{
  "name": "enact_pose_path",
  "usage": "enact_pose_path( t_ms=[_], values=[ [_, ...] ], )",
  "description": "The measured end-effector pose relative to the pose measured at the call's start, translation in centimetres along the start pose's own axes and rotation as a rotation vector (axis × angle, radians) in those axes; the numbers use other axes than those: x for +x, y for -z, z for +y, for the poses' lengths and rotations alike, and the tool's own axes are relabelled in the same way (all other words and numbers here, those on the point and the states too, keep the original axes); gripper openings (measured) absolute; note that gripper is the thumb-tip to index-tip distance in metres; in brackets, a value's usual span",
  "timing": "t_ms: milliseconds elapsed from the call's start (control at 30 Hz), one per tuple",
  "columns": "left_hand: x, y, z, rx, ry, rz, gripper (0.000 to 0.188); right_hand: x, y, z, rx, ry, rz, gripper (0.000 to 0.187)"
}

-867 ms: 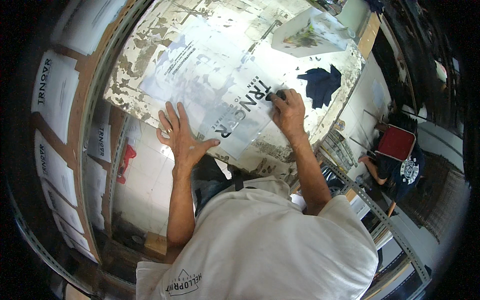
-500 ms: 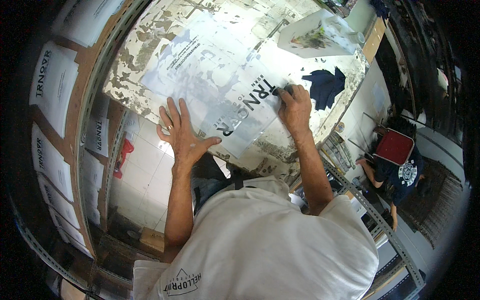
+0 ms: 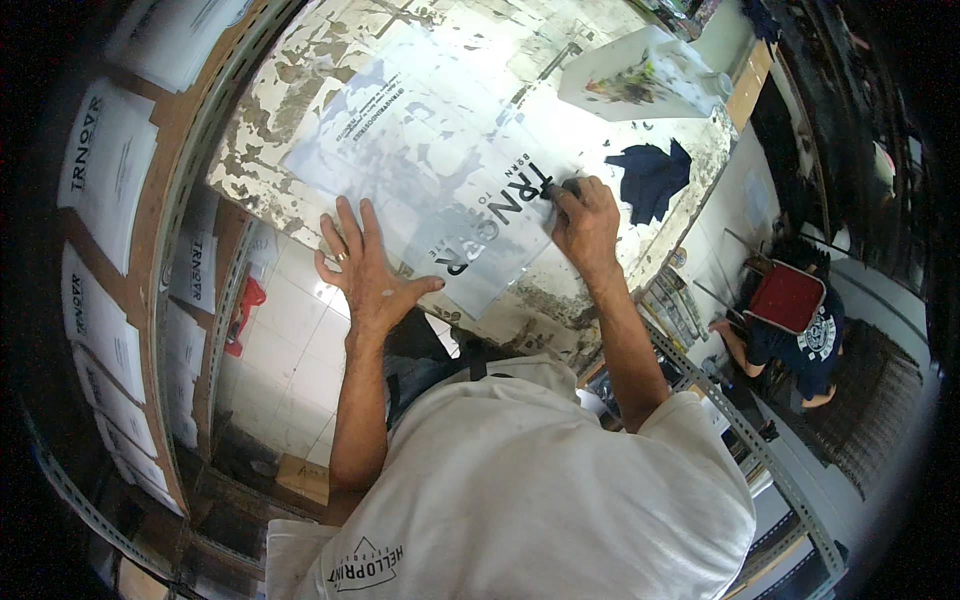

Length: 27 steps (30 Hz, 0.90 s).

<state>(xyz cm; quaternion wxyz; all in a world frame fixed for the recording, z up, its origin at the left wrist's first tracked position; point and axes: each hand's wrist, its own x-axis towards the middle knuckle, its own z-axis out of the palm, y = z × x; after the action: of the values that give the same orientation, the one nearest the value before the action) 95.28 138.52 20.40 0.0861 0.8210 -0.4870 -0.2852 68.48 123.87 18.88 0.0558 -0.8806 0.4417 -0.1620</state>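
A translucent plastic sheet (image 3: 430, 140) with bold black lettering and smaller print lies slantwise on the worn white tabletop. Some of the large letters look faded or smudged in the middle. My left hand (image 3: 372, 285) rests with fingers spread at the sheet's near left edge, a ring on one finger. At the sheet's right edge, by the end of the lettering, my right hand (image 3: 590, 230) is closed on a small dark wad, seemingly cloth, pressed against the print. Its full shape is hidden by my fingers. Just right of that hand lies a crumpled navy cloth (image 3: 650, 180).
A white jug (image 3: 640, 75) with paint stains lies at the back right of the tabletop (image 3: 265, 110). Shelves (image 3: 160, 250) with stacked printed sheets stand on the left. To the right, beyond a metal rack (image 3: 740, 430), a person (image 3: 800, 340) bends near a red stool seat (image 3: 787, 297).
My right hand has shifted slightly left and nearer along the lettering with the dark wad. My left hand stays put. The person at the right has moved an arm.
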Motion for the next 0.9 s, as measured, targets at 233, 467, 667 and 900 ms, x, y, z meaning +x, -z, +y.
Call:
enact_pose_path(
  t_ms=[233, 467, 667, 900],
  values=[
    [0.0, -0.1, -0.1, 0.006, 0.007, -0.009, 0.149, -0.1, -0.5, 0.0, 0.034, 0.023, 0.004, 0.028],
    [0.1, -0.5, -0.6, -0.007, -0.017, 0.034, 0.154, 0.1, -0.2, 0.4, 0.030, -0.011, -0.001, 0.029],
    [-0.2, -0.4, -0.3, -0.001, -0.015, 0.018, 0.150, 0.3, -0.4, 0.7, 0.014, -0.030, 0.013, 0.031],
    [0.0, -0.3, -0.1, 0.005, 0.001, 0.009, 0.153, 0.1, -0.6, 0.1, 0.067, -0.032, 0.009, 0.033]
  ],
)
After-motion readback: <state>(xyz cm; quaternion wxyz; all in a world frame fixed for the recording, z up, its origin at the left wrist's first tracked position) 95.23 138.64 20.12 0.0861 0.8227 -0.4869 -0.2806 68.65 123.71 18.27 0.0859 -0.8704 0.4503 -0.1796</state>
